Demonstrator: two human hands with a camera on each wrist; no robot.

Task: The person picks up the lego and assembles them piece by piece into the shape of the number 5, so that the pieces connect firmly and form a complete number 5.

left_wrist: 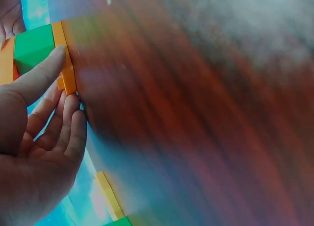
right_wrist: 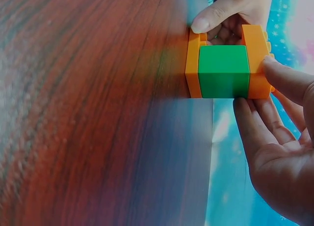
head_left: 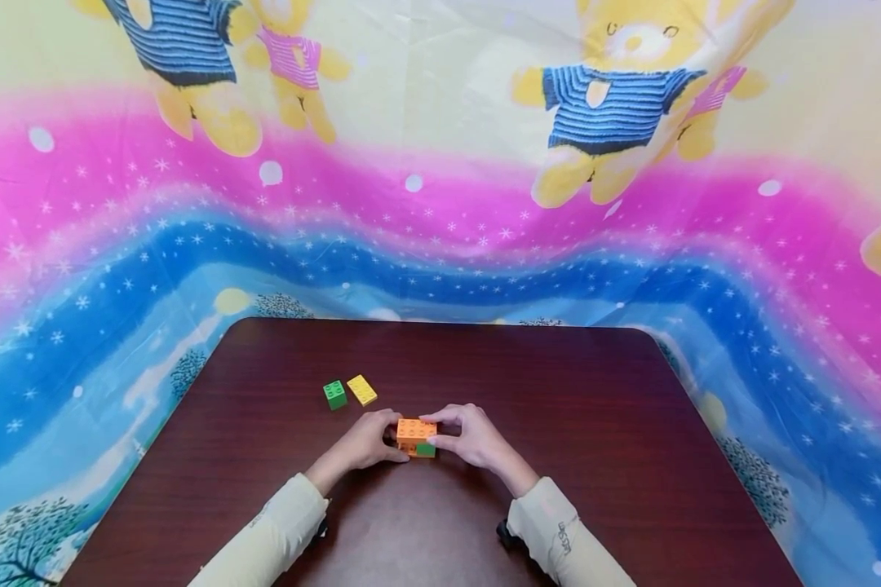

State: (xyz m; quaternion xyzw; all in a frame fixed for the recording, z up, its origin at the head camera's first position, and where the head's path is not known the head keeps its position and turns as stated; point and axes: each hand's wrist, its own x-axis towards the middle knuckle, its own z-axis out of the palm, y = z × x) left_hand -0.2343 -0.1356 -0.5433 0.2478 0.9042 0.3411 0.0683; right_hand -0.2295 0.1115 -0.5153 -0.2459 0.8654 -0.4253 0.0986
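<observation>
A small stack of toy building bricks stands on the table between the two hands. At its base lies a thin orange plate point(right_wrist: 193, 79), with a green brick point(right_wrist: 223, 71) on one end and a thicker orange brick point(head_left: 416, 430) on top. My left hand point(head_left: 367, 440) pinches the open end of the thin plate, thumb on one side and fingers on the other. From the right, my right hand point(head_left: 473, 436) holds the upper orange brick, its thumb on the studded top and a fingertip by the green brick. Between the orange pieces, beside the green brick, is a gap.
Farther back and left on the dark wooden table point(head_left: 595, 391) lie a loose green brick point(head_left: 334, 395) and a flat yellow brick point(head_left: 362, 390), close together. A printed cloth point(head_left: 440, 228) with bears hangs behind the table and along its sides.
</observation>
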